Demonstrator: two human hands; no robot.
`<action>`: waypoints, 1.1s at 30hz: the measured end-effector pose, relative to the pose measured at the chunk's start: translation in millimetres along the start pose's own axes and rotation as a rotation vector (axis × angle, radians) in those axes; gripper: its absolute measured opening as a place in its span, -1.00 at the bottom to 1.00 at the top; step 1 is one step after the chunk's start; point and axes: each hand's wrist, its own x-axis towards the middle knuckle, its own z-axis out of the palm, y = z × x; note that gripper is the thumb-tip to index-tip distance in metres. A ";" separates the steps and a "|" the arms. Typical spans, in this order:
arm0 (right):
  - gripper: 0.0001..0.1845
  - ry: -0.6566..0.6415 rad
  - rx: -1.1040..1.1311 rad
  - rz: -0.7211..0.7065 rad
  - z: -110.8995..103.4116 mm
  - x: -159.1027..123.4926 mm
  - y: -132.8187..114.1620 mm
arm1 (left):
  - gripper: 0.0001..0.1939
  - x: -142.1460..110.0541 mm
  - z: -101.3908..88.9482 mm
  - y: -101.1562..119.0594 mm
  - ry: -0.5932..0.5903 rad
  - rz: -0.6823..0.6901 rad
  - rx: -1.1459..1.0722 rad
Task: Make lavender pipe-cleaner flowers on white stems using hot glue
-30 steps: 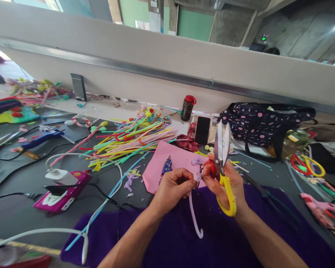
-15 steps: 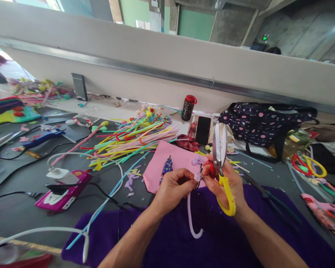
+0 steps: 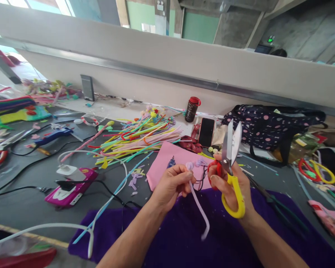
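My left hand is closed in a pinch on a pale lilac pipe cleaner. A small curled lilac head tops it above the fingers, and the long stem hangs down to the right. My right hand is wrapped round scissors with one yellow and one red handle. Their blades point up and stand slightly apart, away from the pipe cleaner. Behind the hands lies a pink sheet, with a dark blue pointed thing and another lilac curled piece on it.
A heap of coloured pipe cleaners lies behind the sheet. A magenta power strip with cables sits left. Purple cloth covers the front. Farther back are a phone, a red-lidded bottle and a dark patterned bag.
My hands have moved apart. The right hand with the scissors has drawn away to the right, and the lilac stem now slants to the right. The camera view has shifted slightly.
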 end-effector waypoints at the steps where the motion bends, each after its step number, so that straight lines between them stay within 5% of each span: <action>1: -0.56 -0.010 -0.022 -0.005 0.8 0.1 -0.1 | -0.79 0.1 -0.5 0.8 -0.003 -0.017 -0.026; 12: -0.47 -0.305 -0.407 -0.140 1.2 4.4 15.1 | -0.80 -0.5 -4.1 1.5 -0.047 0.005 -0.141; 22: -0.38 -0.346 -0.811 -0.394 -2.8 7.5 29.1 | -0.83 -0.3 -4.6 -1.4 -0.049 0.098 -0.174; 33: -0.38 -0.297 -0.828 -0.483 -2.5 5.8 30.7 | -0.78 -3.4 -3.4 -4.1 -0.055 0.176 -0.131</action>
